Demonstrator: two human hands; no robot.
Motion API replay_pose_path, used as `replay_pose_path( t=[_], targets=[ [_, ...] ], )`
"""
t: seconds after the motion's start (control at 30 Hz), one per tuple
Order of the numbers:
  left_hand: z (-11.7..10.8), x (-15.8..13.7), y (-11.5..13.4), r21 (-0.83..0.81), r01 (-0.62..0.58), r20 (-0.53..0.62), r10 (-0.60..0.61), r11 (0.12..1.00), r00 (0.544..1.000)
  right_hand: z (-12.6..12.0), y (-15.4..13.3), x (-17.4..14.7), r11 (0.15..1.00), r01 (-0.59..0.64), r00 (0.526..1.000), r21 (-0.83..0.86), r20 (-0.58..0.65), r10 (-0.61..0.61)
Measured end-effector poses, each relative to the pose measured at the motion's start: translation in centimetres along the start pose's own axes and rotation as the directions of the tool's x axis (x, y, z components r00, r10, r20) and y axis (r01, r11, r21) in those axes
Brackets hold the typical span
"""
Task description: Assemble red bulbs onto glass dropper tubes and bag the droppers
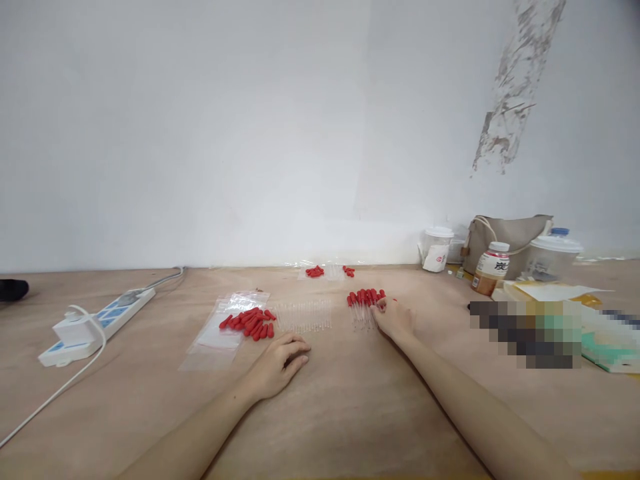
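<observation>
Ideally, the right hand (395,319) uses a light touch at the edge of the red-topped, clear slender tubes (362,307) on the brown tabletop (345,407); whether it pinches one, I cannot tell. The left hand (277,365) rests empty, loosely curled.

Clear, glass-like tubes (304,316) lie on a matt, wood-look counter (330,413); left of them, matt, rubbery bulbs (250,323), glossy plastic bags (210,338).

Looks forward and down from head height, across the nearby tabletop (345,413), and squarely faces the white wall (240,133) beyond.
</observation>
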State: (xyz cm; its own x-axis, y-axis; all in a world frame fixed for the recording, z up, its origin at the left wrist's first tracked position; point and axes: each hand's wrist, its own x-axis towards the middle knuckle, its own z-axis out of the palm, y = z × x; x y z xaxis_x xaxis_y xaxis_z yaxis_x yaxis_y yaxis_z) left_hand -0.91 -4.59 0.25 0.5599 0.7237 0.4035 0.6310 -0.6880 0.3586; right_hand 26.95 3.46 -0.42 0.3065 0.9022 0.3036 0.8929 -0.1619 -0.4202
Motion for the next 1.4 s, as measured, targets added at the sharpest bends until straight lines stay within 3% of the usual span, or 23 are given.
replay_pose_path(
  t=[0.27, 0.4, 0.5, 0.6, 0.67, 0.8, 1.0, 1.13, 1.27, 1.4],
  targets=[
    [0.0, 0.0, -0.1, -0.017, 0.005, 0.000, -0.005, 1.000, 1.000, -0.9, -0.1, -0.3, 0.999, 0.034, 0.999, 0.023, -0.042, -0.033],
    [0.2, 0.1, -0.1, 0.023, 0.004, -0.023, -0.003, 1.000, 1.000, -0.8, -2.2, -1.7, 0.971, 0.229, 0.972, 0.062, -0.062, -0.226],
    [-0.2, 0.3, -0.5, 0.212, 0.097, -0.159, -0.064, 0.972, 0.985, 0.0, -4.7, -2.7, 0.942, 0.329, 0.944, 0.069, -0.002, -0.330],
    [-1.4, 0.3, -1.7, 0.390, 0.278, -0.357, -0.135, 0.878, 0.924, 0.8, -7.1, -2.9, 0.960, 0.273, 0.958, 0.059, 0.079, -0.277],
    [-2.4, 0.1, -2.6, 0.440, 0.337, -0.401, -0.154, 0.833, 0.903, 1.4, -8.5, -2.6, 0.978, 0.205, 0.971, 0.050, 0.119, -0.209],
    [-3.5, -0.4, -3.9, 0.516, 0.336, -0.356, -0.160, 0.788, 0.921, 2.3, -10.3, -1.6, 0.994, 0.102, 0.978, 0.030, 0.178, -0.106],
    [-3.2, -0.3, -4.4, 0.595, 0.298, -0.318, -0.121, 0.747, 0.940, 2.7, -11.2, -0.6, 1.000, 0.023, 0.969, 0.014, 0.246, -0.026],
    [-3.2, 0.0, -3.9, 0.544, 0.291, -0.354, -0.100, 0.787, 0.930, 2.5, -11.4, -0.3, 1.000, 0.012, 0.960, 0.017, 0.278, -0.016],
    [-3.1, 0.0, -2.5, 0.347, 0.191, -0.415, -0.032, 0.918, 0.909, 2.4, -11.4, -0.2, 0.999, 0.025, 0.962, 0.043, 0.271, -0.036],
    [-2.6, -0.1, -0.1, 0.080, 0.032, -0.257, -0.010, 0.996, 0.966, 1.9, -10.3, -0.5, 0.989, 0.096, 0.968, 0.108, 0.222, -0.119]
  ],
)
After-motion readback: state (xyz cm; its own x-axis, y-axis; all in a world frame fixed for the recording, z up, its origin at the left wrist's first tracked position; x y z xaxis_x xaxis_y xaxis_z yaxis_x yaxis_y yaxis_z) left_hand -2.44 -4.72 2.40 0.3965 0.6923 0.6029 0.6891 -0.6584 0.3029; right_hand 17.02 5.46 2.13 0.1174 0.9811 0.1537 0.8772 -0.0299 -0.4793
